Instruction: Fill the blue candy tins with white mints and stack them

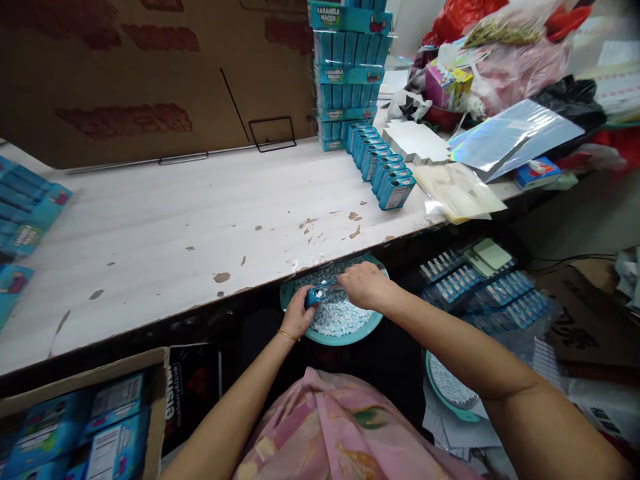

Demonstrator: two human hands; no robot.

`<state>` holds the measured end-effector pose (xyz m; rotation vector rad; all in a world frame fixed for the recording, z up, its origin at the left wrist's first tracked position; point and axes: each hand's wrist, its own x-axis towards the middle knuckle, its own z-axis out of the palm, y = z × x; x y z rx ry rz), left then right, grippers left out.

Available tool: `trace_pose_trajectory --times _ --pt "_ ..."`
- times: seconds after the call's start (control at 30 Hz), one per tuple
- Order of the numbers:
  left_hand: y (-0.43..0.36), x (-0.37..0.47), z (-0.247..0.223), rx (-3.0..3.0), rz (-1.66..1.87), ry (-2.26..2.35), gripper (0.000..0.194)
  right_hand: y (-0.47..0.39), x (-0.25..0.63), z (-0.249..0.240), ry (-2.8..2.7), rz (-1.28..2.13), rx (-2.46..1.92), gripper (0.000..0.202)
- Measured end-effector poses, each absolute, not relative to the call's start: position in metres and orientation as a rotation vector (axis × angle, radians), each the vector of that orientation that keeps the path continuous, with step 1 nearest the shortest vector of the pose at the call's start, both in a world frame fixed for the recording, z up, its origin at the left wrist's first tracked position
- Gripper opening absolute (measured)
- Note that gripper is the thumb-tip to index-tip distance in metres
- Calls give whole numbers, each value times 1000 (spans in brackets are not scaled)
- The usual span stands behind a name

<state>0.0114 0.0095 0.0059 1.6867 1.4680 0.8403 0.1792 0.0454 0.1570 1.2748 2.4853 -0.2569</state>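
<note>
A teal basin full of small white and pale blue candies is below the table's front edge. Over its left side, my left hand is closed around a small blue box, whose open end shows white candies. My right hand is closed on a clear scoop, its far end reaching the box's opening. The fingertips of my right hand are partly hidden.
On the white table stand a row of small blue boxes, a tall stack of blue cartons and a large cardboard box. An open carton is lower left; a second basin is lower right.
</note>
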Motion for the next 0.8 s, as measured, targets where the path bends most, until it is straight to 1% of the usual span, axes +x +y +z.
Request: trace_pose_trajectory --times 0.13,0.23,0.37,0.47,0.57,0.67,0.8 --pt "9 8 8 1659 845 1476 37 49 199 158 2519 -276 1316 24" --pt "5 0 9 1565 912 1542 38 51 230 138 2475 -338 1421 24" --pt "-2 -18 8 1389 1035 1593 43 47 250 74 2218 -519 1638 25" --pt "-5 -27 5 1303 1094 1599 44 40 226 22 2206 -635 1703 28" --pt "-7 -30 6 1267 1130 1599 46 37 194 -13 2229 -753 1773 29" --pt "-10 -31 10 1247 1147 1622 45 38 183 -27 2250 -921 1811 29" --pt "-14 -37 16 1255 1179 1646 46 42 203 -19 2319 -1112 1811 32"
